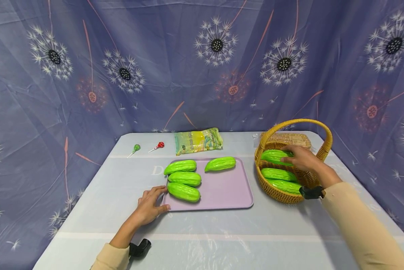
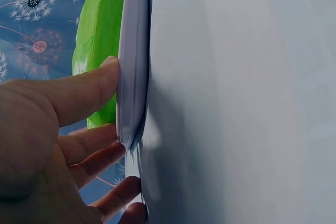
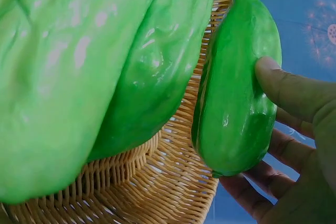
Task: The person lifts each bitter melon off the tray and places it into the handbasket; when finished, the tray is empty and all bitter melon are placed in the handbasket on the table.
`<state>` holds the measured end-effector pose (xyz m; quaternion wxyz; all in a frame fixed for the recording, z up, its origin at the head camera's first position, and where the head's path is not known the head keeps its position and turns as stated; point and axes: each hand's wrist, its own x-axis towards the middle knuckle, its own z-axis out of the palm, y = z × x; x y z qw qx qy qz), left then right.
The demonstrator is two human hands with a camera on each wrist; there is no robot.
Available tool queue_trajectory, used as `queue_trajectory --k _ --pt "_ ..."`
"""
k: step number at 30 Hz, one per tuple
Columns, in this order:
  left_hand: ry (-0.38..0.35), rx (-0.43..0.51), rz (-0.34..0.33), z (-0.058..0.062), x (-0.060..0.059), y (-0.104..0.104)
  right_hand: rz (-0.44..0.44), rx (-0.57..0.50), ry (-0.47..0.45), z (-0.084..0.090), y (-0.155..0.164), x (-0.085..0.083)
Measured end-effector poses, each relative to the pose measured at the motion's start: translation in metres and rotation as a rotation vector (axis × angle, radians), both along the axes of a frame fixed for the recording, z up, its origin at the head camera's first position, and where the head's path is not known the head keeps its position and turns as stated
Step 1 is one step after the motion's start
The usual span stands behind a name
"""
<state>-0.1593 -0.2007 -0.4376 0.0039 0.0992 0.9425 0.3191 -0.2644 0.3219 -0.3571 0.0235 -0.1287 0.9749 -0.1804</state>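
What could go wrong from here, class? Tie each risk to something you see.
The green gourd gripped by the right hand looks glossy, so it might slip. The basket handle arches over the basket, so a lifted gourd could bump it. The left hand touches the tray; a nudge might roll the three nearby gourds.
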Motion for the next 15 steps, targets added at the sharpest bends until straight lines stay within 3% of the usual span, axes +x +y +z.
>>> queue_trajectory --k 9,15 --pt "-0.001 0.0 -0.004 -0.0018 -0.0012 -0.0002 0.01 -0.003 -0.053 -0.0041 -0.001 -0.0049" --pt "0.08 0.021 -0.017 -0.0023 0.0014 -0.0007 0.037 0.006 -0.085 -0.0083 -0.0009 -0.007"
